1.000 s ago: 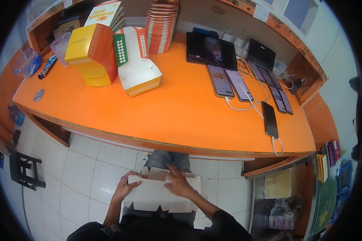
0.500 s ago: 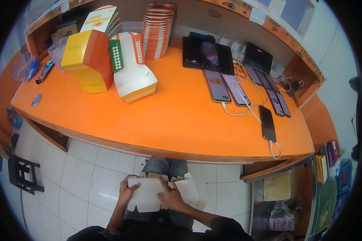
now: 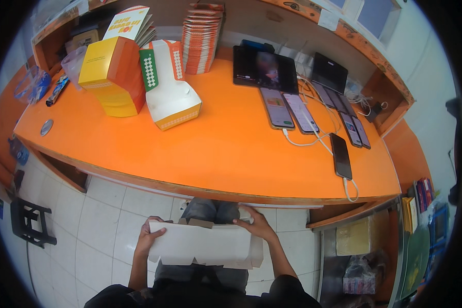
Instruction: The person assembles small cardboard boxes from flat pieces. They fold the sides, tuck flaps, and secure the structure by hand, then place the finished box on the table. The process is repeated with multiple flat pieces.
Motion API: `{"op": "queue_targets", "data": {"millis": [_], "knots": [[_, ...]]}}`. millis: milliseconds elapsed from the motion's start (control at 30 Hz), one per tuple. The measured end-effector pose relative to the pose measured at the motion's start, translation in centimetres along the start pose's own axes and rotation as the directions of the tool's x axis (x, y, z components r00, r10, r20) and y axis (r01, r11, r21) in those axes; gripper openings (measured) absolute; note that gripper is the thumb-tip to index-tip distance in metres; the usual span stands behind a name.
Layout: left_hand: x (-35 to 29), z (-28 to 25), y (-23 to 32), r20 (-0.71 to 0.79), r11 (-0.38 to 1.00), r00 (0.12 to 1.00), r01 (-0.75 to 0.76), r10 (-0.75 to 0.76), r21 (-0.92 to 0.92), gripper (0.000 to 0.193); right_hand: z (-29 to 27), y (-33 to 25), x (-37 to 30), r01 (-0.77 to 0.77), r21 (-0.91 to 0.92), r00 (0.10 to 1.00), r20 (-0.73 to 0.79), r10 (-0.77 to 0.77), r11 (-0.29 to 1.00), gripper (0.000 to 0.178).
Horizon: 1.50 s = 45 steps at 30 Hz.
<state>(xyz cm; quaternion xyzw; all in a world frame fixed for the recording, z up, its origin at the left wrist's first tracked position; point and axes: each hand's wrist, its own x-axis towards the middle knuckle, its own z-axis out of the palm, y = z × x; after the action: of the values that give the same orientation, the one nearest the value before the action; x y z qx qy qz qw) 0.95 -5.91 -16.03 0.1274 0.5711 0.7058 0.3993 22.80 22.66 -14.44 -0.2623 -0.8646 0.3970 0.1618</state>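
A flat, white, matte cardboard box blank [image 3: 200, 245] sits over the lap; left hand [image 3: 150, 238] fingers grip its left edge, right hand [image 3: 255, 226] fingers curl over its top edge, below the glossy orange surface [image 3: 215, 149].

I see an orange counter [image 3: 210, 154] with a white tiled floor [image 3: 87, 220] below it. On its left part stand a yellow-orange box [image 3: 113, 77] and, just beside it, a white folded box [image 3: 170, 97]. A stack of flat cartons [image 3: 201, 38] stands behind them. On the right part lie a tablet [image 3: 264, 66] and several phones [image 3: 313, 110] (some with white cables). A black stool [image 3: 31, 222] stands on the floor.
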Motion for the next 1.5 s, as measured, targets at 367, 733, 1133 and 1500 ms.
{"op": "queue_targets", "data": {"millis": [367, 733, 1133, 1500], "knots": [[-0.1, -1.0, 1.0, -0.066, 0.998, 0.996, -0.061, 0.059, -0.028, 0.029, -1.0, -1.1, -2.7, -0.292, 0.573, 0.945, 0.296, 0.139, 0.766, 0.055], [0.0, -1.6, 1.1, -0.049, 0.997, 0.996, -0.073, 0.075, 0.036, 0.031, 1.7, 2.1, -3.9, -0.285, 0.516, 0.958, 0.168, 0.231, 0.808, 0.026], [0.0, -1.3, 1.2, -0.056, 0.998, 0.997, -0.053, 0.055, 0.041, 0.030, 4.7, 4.1, -5.0, -0.013, 0.513, 0.986, -0.138, 0.098, 0.858, 0.026], [-0.3, -3.1, 0.8, -0.284, 0.977, 0.957, -0.114, 0.060, -0.177, 0.045, 0.8, -1.3, -6.2, -0.512, 0.686, 0.859, 0.418, 0.297, 0.517, 0.050]]}}
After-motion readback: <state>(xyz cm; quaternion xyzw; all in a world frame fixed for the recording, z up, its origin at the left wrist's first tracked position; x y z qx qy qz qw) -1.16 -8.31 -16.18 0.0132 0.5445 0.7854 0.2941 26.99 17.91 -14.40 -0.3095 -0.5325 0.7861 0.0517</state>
